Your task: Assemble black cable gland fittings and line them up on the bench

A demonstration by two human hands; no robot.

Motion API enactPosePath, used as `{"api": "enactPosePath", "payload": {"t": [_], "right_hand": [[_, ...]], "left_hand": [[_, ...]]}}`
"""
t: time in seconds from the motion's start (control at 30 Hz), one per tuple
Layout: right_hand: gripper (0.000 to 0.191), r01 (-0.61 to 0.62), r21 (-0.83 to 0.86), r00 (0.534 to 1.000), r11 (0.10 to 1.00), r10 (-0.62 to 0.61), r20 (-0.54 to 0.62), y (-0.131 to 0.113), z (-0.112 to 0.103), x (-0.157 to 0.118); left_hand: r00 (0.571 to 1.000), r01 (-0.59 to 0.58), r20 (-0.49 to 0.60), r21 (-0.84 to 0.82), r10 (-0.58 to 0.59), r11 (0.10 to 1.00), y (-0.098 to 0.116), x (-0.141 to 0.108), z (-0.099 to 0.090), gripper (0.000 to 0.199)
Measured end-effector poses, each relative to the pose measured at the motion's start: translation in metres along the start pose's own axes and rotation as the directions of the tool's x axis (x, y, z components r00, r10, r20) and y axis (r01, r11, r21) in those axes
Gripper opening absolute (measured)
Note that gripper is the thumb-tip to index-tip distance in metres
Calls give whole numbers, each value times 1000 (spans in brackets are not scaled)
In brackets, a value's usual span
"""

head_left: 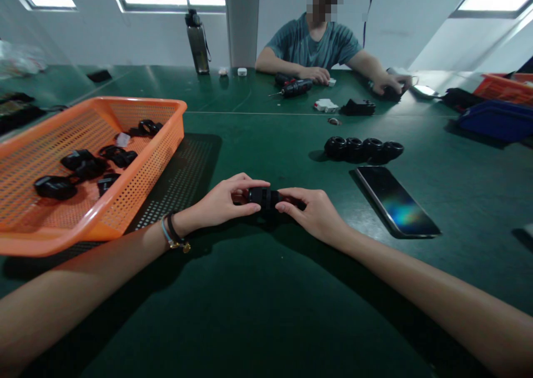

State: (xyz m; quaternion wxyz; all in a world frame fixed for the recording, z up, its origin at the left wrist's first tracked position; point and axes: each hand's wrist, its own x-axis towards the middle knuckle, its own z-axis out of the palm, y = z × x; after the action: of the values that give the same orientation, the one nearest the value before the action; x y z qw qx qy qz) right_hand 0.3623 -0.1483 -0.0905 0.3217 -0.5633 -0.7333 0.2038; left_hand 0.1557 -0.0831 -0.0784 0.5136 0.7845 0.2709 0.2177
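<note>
Between my two hands, just over the green table point(250, 289), is a small black part point(266, 198) with a rounded body; its exact kind I cannot make out. My left hand point(227, 201) pinches its left end between thumb and fingers. At the right end, the thumb and fingers of my right hand point(310, 208) grip the same part. Beyond my right hand, several black ring-shaped parts point(353, 149) stand in a row. A phone point(395, 200) lies face up to the right of that hand.
An orange perforated basket point(94, 228) with several black parts stands at left. Across the table sits a person point(316, 48) with both hands on the tabletop, near a power drill point(296, 87). A bottle point(197, 42) stands far back; a blue tray point(497, 120) lies at right.
</note>
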Motion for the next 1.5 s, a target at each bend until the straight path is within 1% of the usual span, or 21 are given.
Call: {"api": "enactPosePath", "payload": {"t": [0.17,0.77,1.03,1.5], "right_hand": [[24,-6,8,1000,1000,6,7,-1,0,0],[23,-12,-9,999,1000,13,45,-2,-1,1],[23,-10,-13,999,1000,11,40,-1,0,1],[21,7,-33,998,999,-5,62,-1,0,1]], "left_hand": [[1000,2,-1,19,-2,1000,-1,0,0,40],[1000,-4,0,-1,4,1000,-2,0,0,41],[1000,7,-2,15,-7,1000,2,0,0,40],[1000,1,-4,23,-1,1000,-1,0,1,41]]}}
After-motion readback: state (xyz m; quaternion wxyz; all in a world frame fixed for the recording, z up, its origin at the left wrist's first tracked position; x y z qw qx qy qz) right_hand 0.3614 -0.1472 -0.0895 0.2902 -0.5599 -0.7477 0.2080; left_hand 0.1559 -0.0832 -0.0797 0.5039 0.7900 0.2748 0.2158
